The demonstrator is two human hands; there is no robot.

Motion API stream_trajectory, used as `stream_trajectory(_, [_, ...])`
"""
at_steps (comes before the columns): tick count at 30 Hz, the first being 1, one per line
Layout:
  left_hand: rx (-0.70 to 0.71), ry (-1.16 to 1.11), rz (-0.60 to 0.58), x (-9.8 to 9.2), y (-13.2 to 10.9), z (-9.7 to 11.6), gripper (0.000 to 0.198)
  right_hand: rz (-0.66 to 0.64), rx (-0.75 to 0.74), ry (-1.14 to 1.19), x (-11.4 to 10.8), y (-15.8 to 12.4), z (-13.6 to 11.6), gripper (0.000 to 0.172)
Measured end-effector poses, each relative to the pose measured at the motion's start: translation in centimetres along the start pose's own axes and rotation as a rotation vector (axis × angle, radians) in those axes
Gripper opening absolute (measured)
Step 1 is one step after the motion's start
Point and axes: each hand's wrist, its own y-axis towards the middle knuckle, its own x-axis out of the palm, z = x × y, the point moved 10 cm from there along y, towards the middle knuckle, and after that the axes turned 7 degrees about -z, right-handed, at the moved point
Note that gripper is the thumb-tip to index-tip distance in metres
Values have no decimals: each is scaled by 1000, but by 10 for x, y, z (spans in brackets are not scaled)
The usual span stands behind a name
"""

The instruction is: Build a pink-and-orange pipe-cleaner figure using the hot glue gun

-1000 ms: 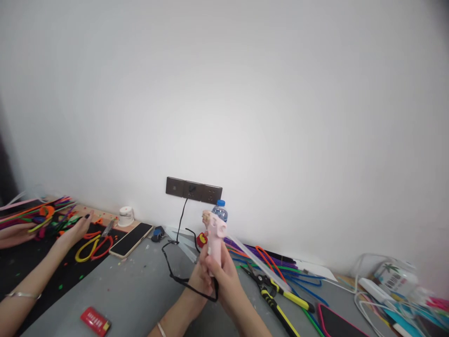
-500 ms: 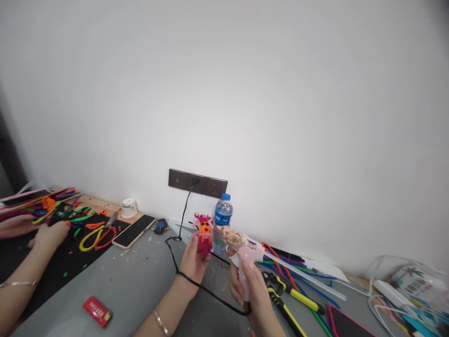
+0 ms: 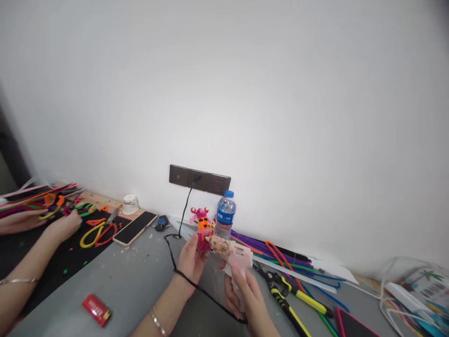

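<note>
Glue gun meets a little toy

The right hand [image 3: 242, 290] is clenched around a pale pink plastic glue gun [image 3: 234, 257] (its nose touches the toy), and the left hand [image 3: 192, 262] grasps a small pink and orange fuzzy toy figure [image 3: 202, 227] above the grey surface [image 3: 133, 285], near a clear plastic water bottle [image 3: 225, 219].

Single head-worn view, looking forward and slightly down across the grey table [image 3: 133, 285] toward a plain white wall [image 3: 280, 93] — wall filling the upper frame, the wearer's own forearms close at the bottom edge, another person's arms at far left — no second view.
</note>
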Motion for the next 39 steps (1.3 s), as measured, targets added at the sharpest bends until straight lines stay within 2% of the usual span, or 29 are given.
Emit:
stream_trajectory(4, [-13, 44, -24, 4, -2, 2, 14, -8, -5, 2, 0, -1, 3, 44])
stream_trajectory(16, [-14, 28, -67, 5, -1, 0, 22, -4, 12, -52, 1, 0, -1, 48])
stream_trajectory(21, [25, 7, -15, 6, -4, 5, 38, 18, 19, -89, 0, -2, -2, 49])
stream_trajectory(27, [13, 1, -3, 3, -2, 4, 26, 2, 36, -117, 1, -4, -5, 47])
stream_trajectory(33, [61, -4, 22, -1, -1, 6, 45, -10, 56, -164, -1, -5, -11, 50])
stream_trajectory(39, [76, -22, 60, -4, -2, 7, 44, 18, 51, -197, -7, -6, -10, 51])
